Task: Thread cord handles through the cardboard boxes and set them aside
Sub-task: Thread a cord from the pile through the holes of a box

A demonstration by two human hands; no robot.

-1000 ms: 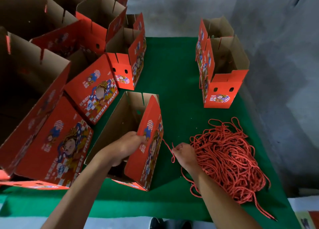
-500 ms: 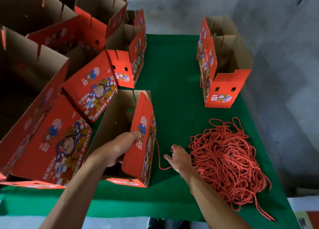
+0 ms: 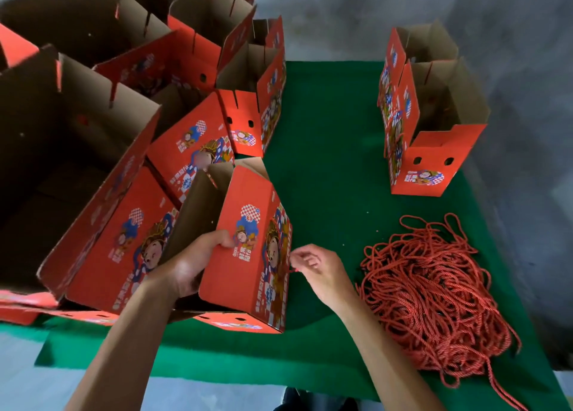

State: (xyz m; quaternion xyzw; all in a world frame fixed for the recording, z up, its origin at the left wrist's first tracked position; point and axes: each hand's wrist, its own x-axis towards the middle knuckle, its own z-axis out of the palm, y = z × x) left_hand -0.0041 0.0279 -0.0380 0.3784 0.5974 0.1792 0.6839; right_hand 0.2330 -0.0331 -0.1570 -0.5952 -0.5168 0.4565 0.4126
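An open red printed cardboard box [image 3: 248,249] stands tilted on the green cloth [image 3: 325,162] in front of me. My left hand [image 3: 192,265] grips its near upper wall, thumb outside and fingers inside. My right hand [image 3: 316,271] pinches the end of a red cord [image 3: 293,269] right against the box's right side. Whether the cord passes through a hole is hidden by the box edge. A big tangled pile of red cords [image 3: 434,296] lies to the right of that hand.
Several open red boxes [image 3: 102,193] crowd the left and back left, some leaning on each other. Two more boxes [image 3: 431,125] stand at the back right. Bare green cloth lies between the groups. The table's near edge [image 3: 217,376] runs below my arms.
The box has been turned so its red face shows toward me. My right hand moved left from the cord pile up to the box's side, now pinching the cord end there.
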